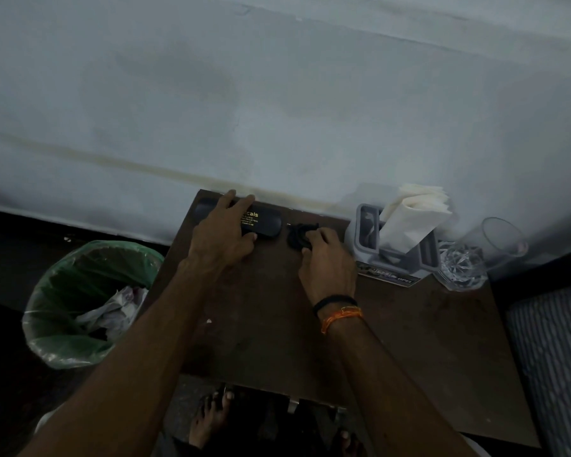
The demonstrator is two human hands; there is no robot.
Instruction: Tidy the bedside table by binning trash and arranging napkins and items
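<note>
Left hand point(223, 230): laid over a dark case point(261, 224) at the table's back left corner, fingers spread and reaching over its far edge toward the wall, thumb against the near side; it grips the case.
Case: long, dark, gold lettering on the lid, lying along the back edge of the table point(409, 341); its left part is hidden under the hand.
Right hand point(327, 262): just right of the case, fingers curled down onto a small black bundle point(299, 237), pinching its near edge.
Bundle: black, tangled, cord or band, cannot tell which; it rests on the table between the case and the holder.
Hands: apart, each on its own thing, side by side near the back edge.
Wrist: a black band and an orange thread on the right one.
Holder point(396, 252): grey, at the back right, with white napkins point(412, 216) standing in it.
Glass point(475, 258): clear, cut pattern, just right of the holder.
Bin point(89, 301): on the floor left of the table, green liner, crumpled trash point(116, 311) inside.
</note>
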